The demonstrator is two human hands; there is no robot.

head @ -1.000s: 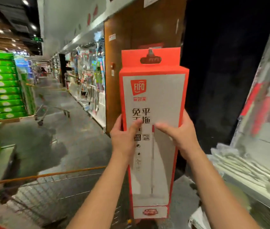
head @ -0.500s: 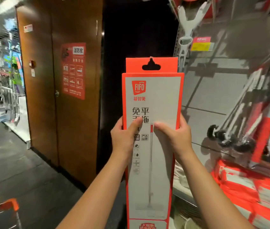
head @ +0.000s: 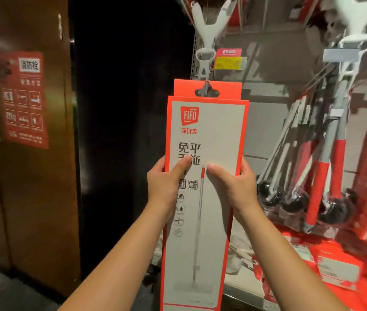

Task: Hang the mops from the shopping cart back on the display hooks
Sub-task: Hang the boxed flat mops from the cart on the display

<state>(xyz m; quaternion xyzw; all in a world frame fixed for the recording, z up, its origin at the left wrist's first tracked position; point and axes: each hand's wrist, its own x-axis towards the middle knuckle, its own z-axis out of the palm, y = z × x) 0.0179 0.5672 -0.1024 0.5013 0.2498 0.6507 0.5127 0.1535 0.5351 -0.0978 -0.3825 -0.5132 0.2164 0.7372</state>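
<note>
Boxed FIFO mop upright, dead centre. Left hand and right hand clamp its side edges, thumbs across the front. Price tag at 12 o'clock, hanging mops at 3 o'clock.

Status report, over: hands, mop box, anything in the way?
Left hand and right hand grip the mop box, upright before the rack. Not hung yet. White mop hangs behind its top hole.

Orange/grey mop box upright, near rack.
</note>
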